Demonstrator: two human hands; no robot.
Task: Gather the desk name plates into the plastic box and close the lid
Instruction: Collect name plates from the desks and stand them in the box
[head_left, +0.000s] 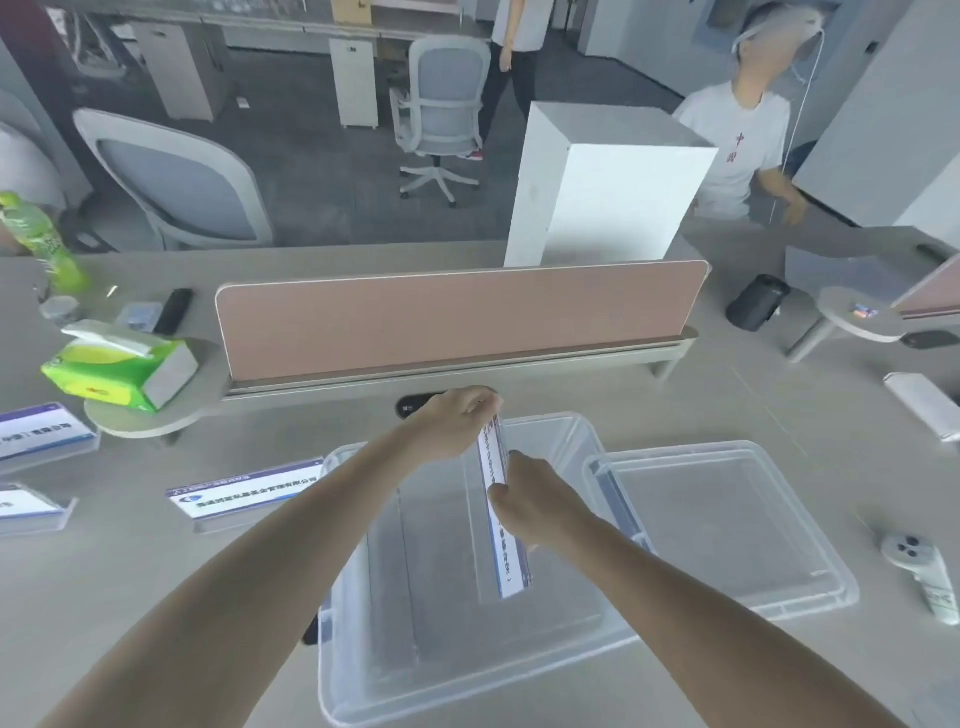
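Clear box (332, 675) & lid (727, 525); name plates (244, 491) white w/ blue trim; pink divider (457, 322); green tissue pack (119, 374).

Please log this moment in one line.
left hand, right hand: holding name plate over plastic box | lid: off, beside box

You have one box (415, 696) and one lid (727, 525). Four plates can be counted: one plate (503, 512) over the box and three on the desk (156, 597) to your left. The clear shapes inside the box are too faint to count. Two hands of yours show, the left hand (457, 423) and the right hand (537, 512). Around you there are one tissue pack (119, 371), one green bottle (44, 241), one controller (922, 577), two dividers (457, 322), two chairs (176, 182) and two other people (737, 145).
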